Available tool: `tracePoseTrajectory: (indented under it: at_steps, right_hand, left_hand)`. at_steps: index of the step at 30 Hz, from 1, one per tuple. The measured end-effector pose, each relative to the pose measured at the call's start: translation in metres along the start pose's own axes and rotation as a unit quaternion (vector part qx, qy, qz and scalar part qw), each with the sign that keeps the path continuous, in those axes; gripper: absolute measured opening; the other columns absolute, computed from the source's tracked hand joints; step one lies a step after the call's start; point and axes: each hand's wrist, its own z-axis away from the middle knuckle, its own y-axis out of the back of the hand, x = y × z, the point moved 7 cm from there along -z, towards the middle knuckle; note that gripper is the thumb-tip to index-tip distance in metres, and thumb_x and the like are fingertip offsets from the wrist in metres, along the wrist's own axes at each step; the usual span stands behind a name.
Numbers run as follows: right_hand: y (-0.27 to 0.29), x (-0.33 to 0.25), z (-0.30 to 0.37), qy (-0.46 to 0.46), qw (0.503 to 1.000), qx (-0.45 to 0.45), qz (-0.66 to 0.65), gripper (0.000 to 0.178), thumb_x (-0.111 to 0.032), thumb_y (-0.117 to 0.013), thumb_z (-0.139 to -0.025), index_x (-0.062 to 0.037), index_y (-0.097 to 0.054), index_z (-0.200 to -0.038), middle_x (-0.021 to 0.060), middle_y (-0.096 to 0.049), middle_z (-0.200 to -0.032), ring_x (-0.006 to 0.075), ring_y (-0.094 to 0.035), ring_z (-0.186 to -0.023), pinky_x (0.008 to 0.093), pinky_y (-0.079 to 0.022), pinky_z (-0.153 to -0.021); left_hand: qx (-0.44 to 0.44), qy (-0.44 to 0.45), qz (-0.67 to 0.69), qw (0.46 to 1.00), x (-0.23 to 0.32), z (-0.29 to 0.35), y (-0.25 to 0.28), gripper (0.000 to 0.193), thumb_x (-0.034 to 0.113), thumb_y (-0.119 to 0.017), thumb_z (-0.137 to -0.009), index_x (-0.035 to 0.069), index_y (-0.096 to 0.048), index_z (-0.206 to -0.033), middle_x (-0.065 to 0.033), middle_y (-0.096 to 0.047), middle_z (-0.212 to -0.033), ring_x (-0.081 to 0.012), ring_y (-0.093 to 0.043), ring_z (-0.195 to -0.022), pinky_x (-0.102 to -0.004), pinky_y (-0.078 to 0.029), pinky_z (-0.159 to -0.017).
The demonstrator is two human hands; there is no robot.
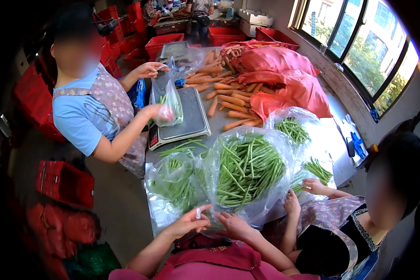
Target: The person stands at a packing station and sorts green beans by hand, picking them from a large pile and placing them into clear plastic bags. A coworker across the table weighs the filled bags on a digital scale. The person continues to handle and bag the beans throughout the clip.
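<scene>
At the near table edge, my left hand (190,223) has its index finger stretched out, with a white wrap round it. Its other fingers are partly curled, and no held thing shows clearly. My right hand (235,227) lies beside it with fingers extended against the lower edge of a large clear plastic bag (284,156). Long green beans (249,170) fill that bag, whose mouth is spread wide. A smaller clear bag of beans (172,186) lies to its left, just beyond my left hand. Some clear plastic shows between my hands.
Across the left side, a person in blue holds a bag of beans (172,105) over a scale (184,116). At right, another person's hands (308,189) handle beans. Carrots (235,100) and red mesh sacks (289,88) lie farther back. A red crate (65,182) stands at left.
</scene>
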Motion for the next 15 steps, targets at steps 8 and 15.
tracePoseTrajectory:
  at_steps: [8, 15]
  right_hand:
    - [0.073, 0.034, 0.005, -0.006, 0.969, 0.199, -0.146, 0.023, -0.021, -0.059, -0.087, -0.0023, -0.065, -0.099, 0.0176, -0.066, -0.094, 0.0353, -0.063, -0.086, 0.041, -0.05, -0.077]
    - [0.143, 0.077, 0.0, -0.05, 0.9, 0.431, -0.037, 0.013, -0.011, -0.065, -0.081, 0.0018, -0.062, -0.081, 0.0161, -0.062, -0.073, 0.0312, -0.062, -0.065, 0.0369, -0.048, -0.06]
  left_hand:
    - [0.025, -0.018, 0.027, 0.999, -0.022, -0.044, -0.002, 0.073, 0.005, -0.053, -0.092, 0.018, -0.01, -0.15, -0.016, -0.016, -0.153, -0.0074, -0.052, -0.067, -0.0355, -0.049, -0.089]
    - [0.041, -0.018, 0.063, 0.997, -0.031, -0.034, 0.009, 0.085, 0.007, -0.056, -0.091, 0.024, 0.002, -0.15, -0.0241, -0.003, -0.153, -0.0076, -0.051, -0.064, -0.033, -0.05, -0.085]
